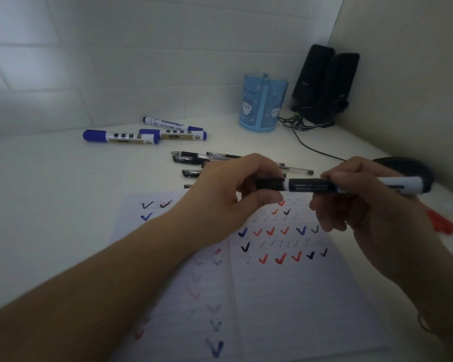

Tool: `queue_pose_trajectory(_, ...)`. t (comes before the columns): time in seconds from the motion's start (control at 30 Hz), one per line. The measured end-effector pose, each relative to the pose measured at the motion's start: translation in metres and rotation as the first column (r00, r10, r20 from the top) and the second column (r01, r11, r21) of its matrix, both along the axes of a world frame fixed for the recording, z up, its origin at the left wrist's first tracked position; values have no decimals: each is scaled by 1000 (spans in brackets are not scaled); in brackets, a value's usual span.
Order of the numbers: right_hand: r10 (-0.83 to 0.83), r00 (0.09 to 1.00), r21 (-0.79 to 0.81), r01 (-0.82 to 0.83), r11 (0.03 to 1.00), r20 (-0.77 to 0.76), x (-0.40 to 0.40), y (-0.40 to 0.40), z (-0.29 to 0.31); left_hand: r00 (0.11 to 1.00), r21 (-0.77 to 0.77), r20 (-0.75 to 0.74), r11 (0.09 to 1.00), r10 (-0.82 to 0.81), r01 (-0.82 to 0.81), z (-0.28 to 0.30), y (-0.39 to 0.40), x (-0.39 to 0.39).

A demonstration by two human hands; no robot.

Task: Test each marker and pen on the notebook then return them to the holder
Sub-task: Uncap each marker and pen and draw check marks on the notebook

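Observation:
A black-capped marker (311,185) is held level above the open notebook (285,296). My left hand (228,197) pinches its black cap end, and my right hand (361,205) grips the white barrel. The cap sits against the barrel; whether it is fully seated I cannot tell. The notebook pages carry several red, blue and black check marks. Three blue markers (120,137) lie on the desk at the back left. Several black pens (191,159) lie behind my left hand. The light blue holder (263,103) stands at the back, apart from both hands.
Two black speakers (324,82) stand in the back right corner, with a cable (314,150) trailing across the desk. A dark rounded object (413,171) sits behind my right hand. Something red (442,223) lies at the notebook's right. Walls close the desk at back and right.

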State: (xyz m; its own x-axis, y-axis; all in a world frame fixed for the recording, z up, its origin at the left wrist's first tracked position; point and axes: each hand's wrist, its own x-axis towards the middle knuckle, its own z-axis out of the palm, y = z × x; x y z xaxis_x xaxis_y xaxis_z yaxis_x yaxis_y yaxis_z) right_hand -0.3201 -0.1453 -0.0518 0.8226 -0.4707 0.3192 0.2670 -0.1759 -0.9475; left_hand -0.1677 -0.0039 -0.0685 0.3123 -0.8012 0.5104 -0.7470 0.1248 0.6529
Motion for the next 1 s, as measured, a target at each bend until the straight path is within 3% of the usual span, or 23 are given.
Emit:
queue_pose_trajectory(0.27,-22,1000,44,23,999,-19,3,2,0,999,-76,-40,997,-22,19,-2,0,-4)
queue_pose_trajectory(0.43,-5,997,43,2,999,81,7,7,-6,972,-75,-227,997,-52,36,-3,1,-6)
queue_pose_trajectory(0.57,54,991,57,-62,996,126,10,6,-10,956,-109,-284,993,-76,47,-1,1,-9)
queue_pose_trajectory(0.77,63,994,47,-67,997,92,15,5,-15,972,-70,-232,997,-35,20,1,3,-12)
queue_pose_trajectory(0.9,3,999,-8,-4,1000,-39,14,-6,-10,995,27,-86,998,53,-51,3,-5,-6)
queue_pose_trajectory(1.0,-76,995,-20,74,997,-71,3,-20,1,987,11,30,987,161,-161,5,-4,-4)
